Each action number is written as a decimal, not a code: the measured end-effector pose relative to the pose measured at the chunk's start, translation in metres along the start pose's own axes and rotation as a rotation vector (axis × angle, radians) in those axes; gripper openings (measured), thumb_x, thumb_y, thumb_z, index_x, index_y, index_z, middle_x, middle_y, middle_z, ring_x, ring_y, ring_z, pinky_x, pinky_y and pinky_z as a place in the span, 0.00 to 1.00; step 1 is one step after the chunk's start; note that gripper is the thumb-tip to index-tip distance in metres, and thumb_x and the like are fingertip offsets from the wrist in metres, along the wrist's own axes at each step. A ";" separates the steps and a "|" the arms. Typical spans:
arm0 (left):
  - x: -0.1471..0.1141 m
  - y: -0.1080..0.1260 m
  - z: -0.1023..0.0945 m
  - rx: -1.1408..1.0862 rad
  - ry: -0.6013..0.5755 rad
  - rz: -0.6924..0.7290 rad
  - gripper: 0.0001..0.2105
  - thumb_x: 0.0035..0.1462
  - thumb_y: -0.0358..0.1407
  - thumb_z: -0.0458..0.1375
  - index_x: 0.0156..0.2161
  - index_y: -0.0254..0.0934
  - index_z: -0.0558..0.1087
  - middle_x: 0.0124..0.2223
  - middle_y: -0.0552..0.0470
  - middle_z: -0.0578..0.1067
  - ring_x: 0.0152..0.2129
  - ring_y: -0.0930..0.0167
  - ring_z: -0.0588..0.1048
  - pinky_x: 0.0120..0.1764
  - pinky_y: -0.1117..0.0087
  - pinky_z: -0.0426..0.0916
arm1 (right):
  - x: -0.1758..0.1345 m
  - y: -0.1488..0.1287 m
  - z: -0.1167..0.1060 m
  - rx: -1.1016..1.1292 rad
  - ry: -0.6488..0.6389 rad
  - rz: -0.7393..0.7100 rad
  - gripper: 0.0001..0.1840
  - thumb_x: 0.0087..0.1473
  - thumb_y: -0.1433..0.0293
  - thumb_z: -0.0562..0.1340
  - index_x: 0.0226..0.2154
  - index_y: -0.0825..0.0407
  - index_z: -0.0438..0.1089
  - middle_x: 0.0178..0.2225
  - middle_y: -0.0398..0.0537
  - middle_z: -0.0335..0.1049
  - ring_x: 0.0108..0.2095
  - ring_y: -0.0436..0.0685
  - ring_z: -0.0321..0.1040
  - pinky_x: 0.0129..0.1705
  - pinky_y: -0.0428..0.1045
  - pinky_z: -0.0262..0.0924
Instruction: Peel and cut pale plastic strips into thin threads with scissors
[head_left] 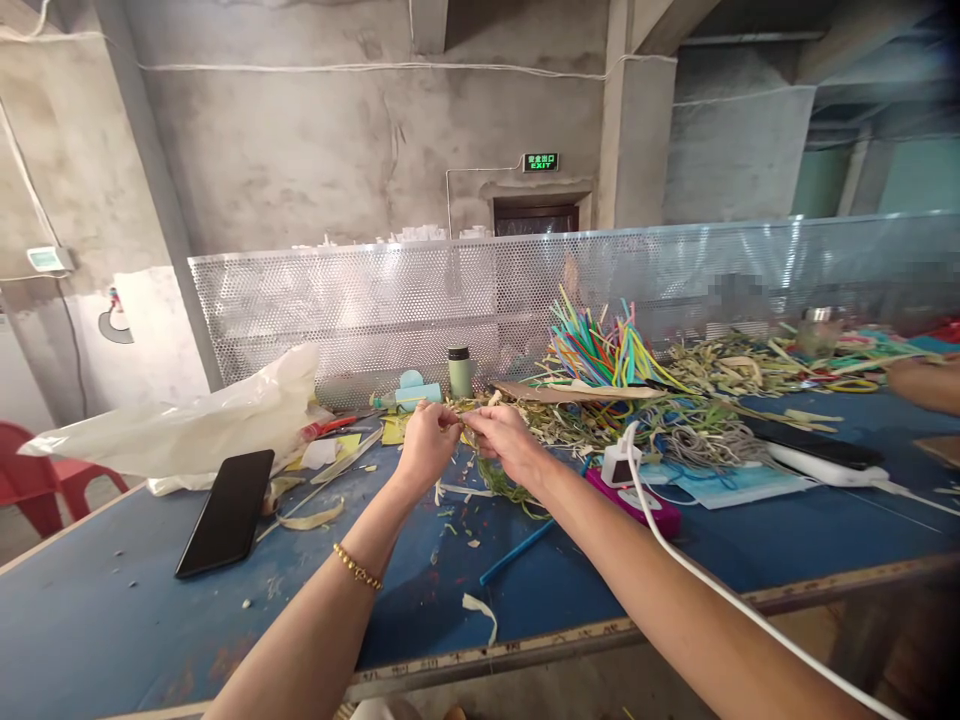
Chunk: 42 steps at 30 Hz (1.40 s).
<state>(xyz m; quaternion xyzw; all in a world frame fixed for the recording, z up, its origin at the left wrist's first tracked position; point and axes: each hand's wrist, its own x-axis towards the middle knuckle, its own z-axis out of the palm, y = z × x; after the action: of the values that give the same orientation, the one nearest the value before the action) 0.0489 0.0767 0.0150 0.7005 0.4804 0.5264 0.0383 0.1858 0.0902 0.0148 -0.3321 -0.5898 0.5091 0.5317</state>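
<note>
My left hand (429, 445) and my right hand (506, 438) meet over the middle of the blue table (420, 620), fingertips nearly touching. Both are closed in a pinch. Whatever lies between the fingers is too small to make out; a thin pale strand seems to show there. Just beyond and to the right spreads a heap of dry plant strips (559, 425). Below my right hand is a tangle of green strands (514, 487). A blue stick (517, 553) lies on the table under my right forearm.
A black phone (226, 512) and a plastic bag (180, 425) lie left. A green bottle (460, 373) stands behind my hands, near the perforated metal screen (360, 320). Colourful stems (600, 345), a purple power strip (637, 503) and a white cable (697, 572) are right. Another person's arm (926, 385) reaches in.
</note>
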 end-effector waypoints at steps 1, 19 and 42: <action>0.000 0.000 0.000 -0.003 -0.002 -0.002 0.03 0.50 0.27 0.58 0.27 0.34 0.72 0.30 0.50 0.74 0.28 0.72 0.71 0.34 0.71 0.65 | 0.000 0.000 0.000 -0.009 0.007 -0.003 0.15 0.44 0.63 0.68 0.21 0.53 0.63 0.12 0.31 0.47 0.13 0.43 0.41 0.16 0.44 0.33; 0.005 0.007 -0.020 -0.869 -0.182 -0.490 0.02 0.40 0.27 0.58 0.20 0.31 0.69 0.24 0.50 0.72 0.21 0.74 0.72 0.34 0.69 0.70 | 0.002 0.002 0.000 -0.114 0.033 -0.029 0.10 0.45 0.65 0.67 0.25 0.54 0.68 0.14 0.34 0.54 0.14 0.43 0.44 0.17 0.44 0.37; 0.006 -0.006 -0.007 -0.531 -0.051 -0.336 0.08 0.40 0.31 0.55 0.17 0.38 0.59 0.15 0.60 0.57 0.15 0.78 0.55 0.21 0.73 0.48 | 0.008 -0.003 -0.008 -0.824 0.232 -0.317 0.06 0.46 0.71 0.61 0.21 0.53 0.70 0.19 0.42 0.67 0.22 0.50 0.59 0.26 0.45 0.49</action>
<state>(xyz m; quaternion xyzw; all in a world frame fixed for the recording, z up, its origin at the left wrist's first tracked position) 0.0394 0.0810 0.0190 0.5897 0.4343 0.6020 0.3182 0.1924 0.0991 0.0196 -0.4764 -0.7231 0.1036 0.4892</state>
